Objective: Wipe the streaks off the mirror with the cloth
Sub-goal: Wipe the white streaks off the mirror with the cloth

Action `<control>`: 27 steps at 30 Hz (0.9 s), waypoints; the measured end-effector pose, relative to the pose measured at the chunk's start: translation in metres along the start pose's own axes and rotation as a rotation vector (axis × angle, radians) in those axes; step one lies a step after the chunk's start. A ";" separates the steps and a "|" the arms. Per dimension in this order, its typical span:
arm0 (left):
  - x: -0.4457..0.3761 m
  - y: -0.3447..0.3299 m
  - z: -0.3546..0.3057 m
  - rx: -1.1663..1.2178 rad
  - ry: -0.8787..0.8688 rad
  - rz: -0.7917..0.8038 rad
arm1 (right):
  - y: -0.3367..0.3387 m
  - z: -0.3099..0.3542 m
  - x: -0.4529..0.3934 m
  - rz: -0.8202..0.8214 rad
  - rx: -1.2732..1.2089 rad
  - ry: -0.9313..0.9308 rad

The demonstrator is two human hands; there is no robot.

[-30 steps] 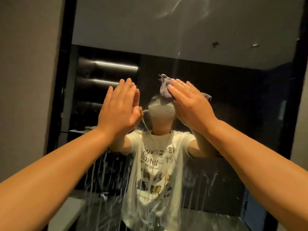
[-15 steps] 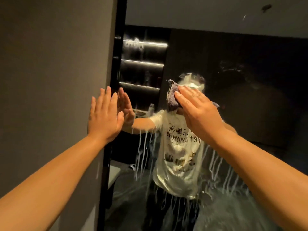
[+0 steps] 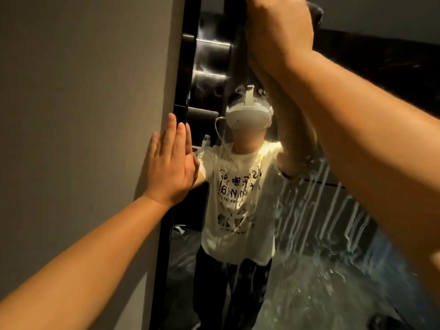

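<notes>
At 9 o'clock, the left hand (image 3: 170, 163), laid flat on the grey wall (image 3: 83, 91) just beside the black frame (image 3: 188, 55). Fingers (image 3: 171, 129) straight and close together, holding nothing. A second ago pressed on the glass itself; now moved off it to the wall, so only bracing the body.

Toward the centre, the mirror (image 3: 214, 55), with the reflection of a person in a white shirt.

At 12 to 1 o'clock, the right hand (image 3: 278, 27), raised from the middle height of the mirror up to the top of the view. Under it the grey cloth (image 3: 315, 14), pinned against the glass, with only a dark corner showing at the right of the hand. Fingertips cut off by the upper edge, so impossible to say how wide or narrow.

At 3 to 5 o'clock, many white streaks (image 3: 316, 186) running down the lower glass, not yet wiped.

Judging from this: probably the start of a stroke from the top downward. Task far from finished, with most of the lower part left to clean.
</notes>
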State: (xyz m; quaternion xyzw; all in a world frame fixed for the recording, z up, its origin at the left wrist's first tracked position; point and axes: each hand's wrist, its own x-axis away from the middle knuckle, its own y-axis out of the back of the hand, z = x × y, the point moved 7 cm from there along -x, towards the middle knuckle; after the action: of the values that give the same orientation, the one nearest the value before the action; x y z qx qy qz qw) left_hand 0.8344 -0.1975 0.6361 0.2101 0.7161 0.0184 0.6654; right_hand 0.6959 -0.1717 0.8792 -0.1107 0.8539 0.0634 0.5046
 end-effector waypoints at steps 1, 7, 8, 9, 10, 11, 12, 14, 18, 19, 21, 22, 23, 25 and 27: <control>-0.001 0.001 0.000 0.022 -0.002 -0.015 | -0.004 0.010 0.013 -0.020 0.018 0.048; 0.006 0.005 0.003 0.100 -0.023 -0.119 | 0.002 0.110 0.250 0.314 -0.160 0.490; 0.006 0.003 0.004 0.097 -0.026 -0.128 | 0.005 0.122 0.296 0.360 -0.164 0.548; 0.006 0.001 0.005 0.095 -0.028 -0.129 | 0.009 0.131 0.336 0.390 -0.174 0.600; 0.005 -0.001 0.005 0.090 -0.026 -0.122 | 0.011 0.137 0.367 0.409 -0.184 0.637; 0.005 -0.003 0.005 0.084 -0.022 -0.109 | 0.012 0.141 0.386 0.422 -0.202 0.654; 0.005 -0.003 0.005 0.077 -0.014 -0.096 | 0.012 0.144 0.397 0.452 -0.216 0.657; 0.006 -0.003 0.004 0.066 0.001 -0.081 | 0.012 0.144 0.396 0.515 -0.258 0.670; 0.004 0.001 0.001 0.069 0.006 -0.044 | 0.036 0.106 0.309 0.345 -0.361 0.459; 0.004 0.001 0.001 0.071 0.012 -0.034 | 0.042 0.086 0.271 0.256 -0.353 0.347; 0.004 0.004 -0.001 0.075 0.024 -0.034 | 0.043 0.045 0.191 0.117 -0.265 0.169; 0.005 0.006 -0.001 0.079 0.026 -0.042 | 0.042 0.030 0.152 0.054 -0.244 0.112; 0.005 0.006 -0.001 0.086 0.021 -0.051 | 0.043 0.020 0.113 -0.015 -0.243 0.084; 0.005 0.007 -0.001 0.100 0.003 -0.072 | 0.035 0.016 0.053 -0.034 -0.265 0.043; 0.004 0.007 0.001 0.100 0.000 -0.087 | 0.019 0.026 0.014 0.073 -0.192 0.043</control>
State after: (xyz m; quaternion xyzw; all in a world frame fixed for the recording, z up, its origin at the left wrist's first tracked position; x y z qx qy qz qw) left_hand 0.8368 -0.1903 0.6341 0.2118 0.7244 -0.0462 0.6544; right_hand 0.7070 -0.1492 0.8544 -0.1287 0.8579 0.1608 0.4708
